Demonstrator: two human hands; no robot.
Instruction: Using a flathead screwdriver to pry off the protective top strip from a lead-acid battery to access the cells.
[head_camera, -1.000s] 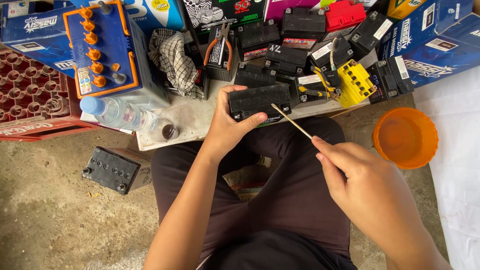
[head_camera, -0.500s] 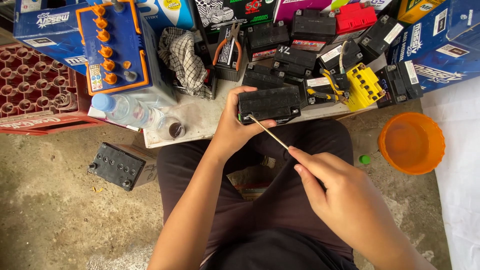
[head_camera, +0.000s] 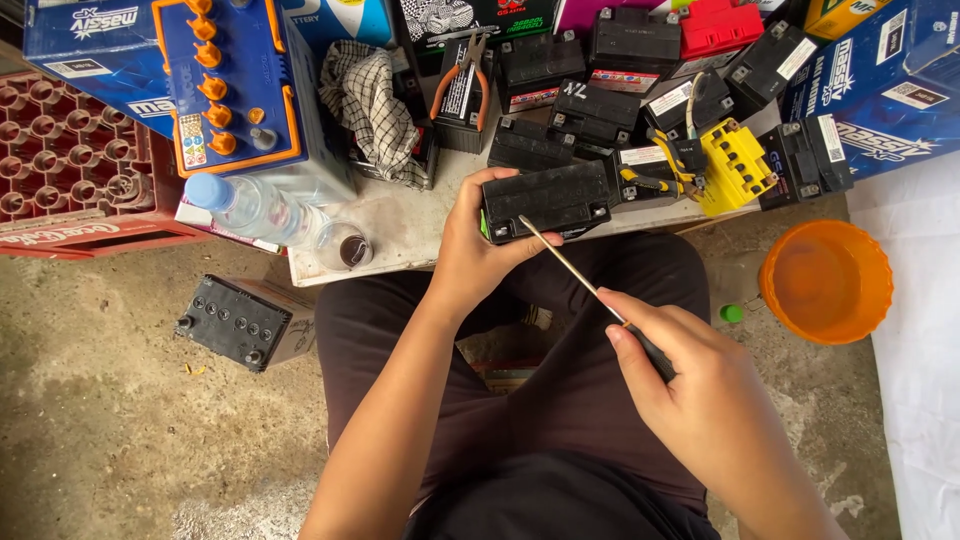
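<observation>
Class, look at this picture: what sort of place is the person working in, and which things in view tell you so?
Probably a small battery repair or sales workshop, perhaps outdoors. Many small black batteries crowd a low table, with pliers among them. The left hand holds a black battery; the right hand holds a screwdriver to it.

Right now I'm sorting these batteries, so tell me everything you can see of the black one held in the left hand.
The battery is a small, flat-sided black block, plastic by its look, with a matte, slightly dusty top and a small terminal fitting at a right corner. It lies level at the front edge of the pale tabletop, above the lap. The left hand grips its left end, thumb along the near side. The tip of a thin screwdriver, held in the right hand, rests on its near edge. More batteries crowd behind it.
</observation>
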